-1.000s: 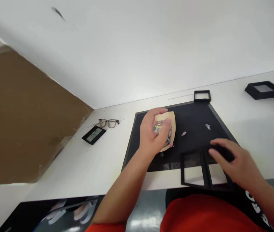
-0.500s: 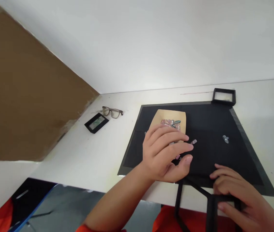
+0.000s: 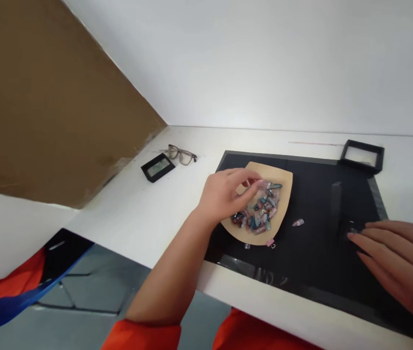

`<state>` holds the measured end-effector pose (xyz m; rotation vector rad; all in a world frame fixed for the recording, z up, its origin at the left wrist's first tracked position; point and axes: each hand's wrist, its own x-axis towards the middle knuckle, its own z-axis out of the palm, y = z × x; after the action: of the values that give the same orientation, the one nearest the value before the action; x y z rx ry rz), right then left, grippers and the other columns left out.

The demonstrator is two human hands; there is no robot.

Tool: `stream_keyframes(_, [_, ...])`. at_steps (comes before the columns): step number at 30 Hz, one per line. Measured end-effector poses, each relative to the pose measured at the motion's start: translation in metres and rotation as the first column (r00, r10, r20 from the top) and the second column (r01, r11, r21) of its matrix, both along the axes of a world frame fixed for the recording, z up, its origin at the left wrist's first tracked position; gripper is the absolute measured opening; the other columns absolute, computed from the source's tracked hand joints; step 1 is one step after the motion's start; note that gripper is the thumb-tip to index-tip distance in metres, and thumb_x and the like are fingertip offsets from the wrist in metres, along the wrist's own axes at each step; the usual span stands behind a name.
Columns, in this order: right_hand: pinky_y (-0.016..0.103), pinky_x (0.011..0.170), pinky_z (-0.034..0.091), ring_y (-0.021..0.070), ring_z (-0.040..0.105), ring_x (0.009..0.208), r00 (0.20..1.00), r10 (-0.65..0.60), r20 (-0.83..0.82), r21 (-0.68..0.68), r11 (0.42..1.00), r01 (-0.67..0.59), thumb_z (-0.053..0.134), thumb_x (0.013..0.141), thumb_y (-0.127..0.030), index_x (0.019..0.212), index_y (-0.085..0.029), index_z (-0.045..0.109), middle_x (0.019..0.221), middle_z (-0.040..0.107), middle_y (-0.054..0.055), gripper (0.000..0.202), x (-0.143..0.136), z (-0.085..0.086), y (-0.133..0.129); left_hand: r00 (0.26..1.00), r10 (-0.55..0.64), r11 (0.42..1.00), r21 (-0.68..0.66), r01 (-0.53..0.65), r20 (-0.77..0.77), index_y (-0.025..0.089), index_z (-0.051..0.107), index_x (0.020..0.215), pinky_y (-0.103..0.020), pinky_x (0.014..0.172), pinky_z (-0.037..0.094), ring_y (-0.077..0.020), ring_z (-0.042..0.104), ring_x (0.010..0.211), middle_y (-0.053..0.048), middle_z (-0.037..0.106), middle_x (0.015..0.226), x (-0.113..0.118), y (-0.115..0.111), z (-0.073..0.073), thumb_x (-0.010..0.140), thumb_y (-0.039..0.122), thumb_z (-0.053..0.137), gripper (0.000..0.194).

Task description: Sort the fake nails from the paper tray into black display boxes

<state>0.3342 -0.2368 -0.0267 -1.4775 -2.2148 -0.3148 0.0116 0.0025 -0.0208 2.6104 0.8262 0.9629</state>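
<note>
The black frame that the right hand (image 3: 403, 255) had at the near edge has left the view and the left hand (image 3: 224, 193) has tipped over into a pinch at the small pieces (image 3: 260, 221) heaped in the tan tray (image 3: 285, 197), so the work seems now to centre on those pieces. The left forearm slants up from the near edge, thumb and forefinger nearly meeting, though whether they grip one I cannot tell. The right hand lies palm-down over the black mat (image 3: 315, 265), fingers straight and together, its hold hidden.
</note>
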Motion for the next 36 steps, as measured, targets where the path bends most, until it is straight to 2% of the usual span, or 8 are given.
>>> stream_keyframes(4, [0.048, 0.116, 0.056, 0.0272, 0.083, 0.111, 0.99, 0.141, 0.001, 0.018, 0.99, -0.141, 0.059, 0.107, -0.021, 0.12, -0.034, 0.084, 0.113, 0.091, 0.001, 0.031, -0.022, -0.007, 0.01, 0.981, -0.107, 0.991, -0.097, 0.092, -0.159, 0.027, 0.087, 0.117, -0.035, 0.088, 0.065, -0.0217, 0.084, 0.093, -0.003, 0.089, 0.1, -0.002, 0.002, -0.003, 0.107, 0.046, 0.071, 0.026])
stream_keyframes(10, [0.041, 0.103, 0.063, 0.0264, 0.084, 0.107, 0.977, 0.178, -0.119, 0.017, 0.984, -0.178, 0.071, 0.108, -0.042, 0.119, -0.028, 0.085, 0.11, 0.091, 0.003, 0.022, -0.029, -0.009, 0.008, 0.907, -0.182, 0.968, -0.231, 0.098, -0.38, 0.028, 0.069, 0.157, -0.051, 0.116, 0.062, -0.0356, 0.074, 0.142, -0.011, 0.079, 0.15, 0.005, -0.008, -0.004, 0.102, 0.05, 0.079, 0.06])
stream_keyframes(16, [0.042, 0.103, 0.066, 0.0267, 0.084, 0.105, 0.967, 0.173, -0.188, -0.056, 0.981, -0.187, 0.075, 0.101, -0.023, 0.128, -0.033, 0.083, 0.112, 0.091, -0.001, 0.03, -0.011, -0.02, -0.002, 0.864, -0.132, 0.981, -0.192, 0.041, -0.486, 0.025, 0.076, 0.147, -0.045, 0.11, 0.065, -0.0322, 0.076, 0.141, -0.009, 0.084, 0.141, 0.016, -0.011, -0.009, 0.104, 0.026, 0.068, 0.044])
stream_keyframes(19, [0.042, 0.098, 0.068, 0.0271, 0.084, 0.103, 0.963, 0.154, -0.223, -0.078, 0.981, -0.175, 0.073, 0.101, -0.022, 0.127, -0.034, 0.083, 0.11, 0.09, 0.0, 0.03, -0.011, -0.019, -0.002, 0.853, -0.087, 0.988, -0.153, 0.009, -0.515, 0.025, 0.083, 0.135, -0.044, 0.102, 0.066, -0.0323, 0.08, 0.133, -0.006, 0.087, 0.132, 0.02, -0.013, -0.01, 0.103, 0.023, 0.068, 0.035])
stream_keyframes(24, [0.035, 0.083, 0.07, 0.0226, 0.084, 0.086, 0.964, 0.121, -0.237, -0.012, 0.992, -0.128, 0.069, 0.105, -0.028, 0.108, -0.031, 0.084, 0.096, 0.089, 0.0, 0.016, -0.021, -0.004, 0.017, 0.862, -0.07, 0.993, -0.121, 0.01, -0.502, 0.027, 0.087, 0.112, -0.039, 0.089, 0.062, -0.0294, 0.084, 0.12, -0.001, 0.09, 0.117, 0.02, -0.016, -0.005, 0.102, 0.029, 0.07, 0.02])
stream_keyframes(30, [0.028, 0.071, 0.069, 0.0166, 0.083, 0.072, 0.974, 0.176, -0.142, 0.049, 0.984, -0.171, 0.065, 0.111, -0.032, 0.1, -0.03, 0.08, 0.087, 0.088, -0.003, 0.018, -0.016, 0.008, 0.034, 0.876, -0.057, 0.996, -0.083, 0.019, -0.478, 0.024, 0.084, 0.107, -0.038, 0.081, 0.057, -0.0265, 0.084, 0.107, 0.0, 0.089, 0.112, 0.019, -0.019, -0.002, 0.102, 0.031, 0.066, 0.019])
stream_keyframes(33, [0.028, 0.071, 0.07, 0.017, 0.084, 0.072, 0.978, 0.162, -0.131, 0.052, 0.986, -0.156, 0.065, 0.112, -0.033, 0.101, -0.03, 0.08, 0.087, 0.088, -0.004, 0.019, -0.012, 0.008, 0.035, 0.938, -0.04, 0.997, 0.045, 0.059, -0.345, 0.024, 0.083, 0.104, -0.038, 0.082, 0.059, -0.0268, 0.082, 0.107, 0.0, 0.089, 0.113, 0.019, -0.022, -0.003, 0.102, 0.031, 0.062, 0.021])
stream_keyframes(36, [0.027, 0.071, 0.07, 0.017, 0.084, 0.071, 0.977, 0.144, -0.159, 0.044, 0.989, -0.139, 0.065, 0.112, -0.034, 0.1, -0.031, 0.079, 0.086, 0.088, -0.004, 0.019, -0.014, 0.007, 0.034, 0.993, 0.036, 0.984, 0.178, -0.016, -0.111, 0.022, 0.08, 0.097, -0.038, 0.085, 0.062, -0.0259, 0.08, 0.1, -0.001, 0.088, 0.1, 0.019, -0.025, -0.004, 0.1, 0.027, 0.058, 0.022])
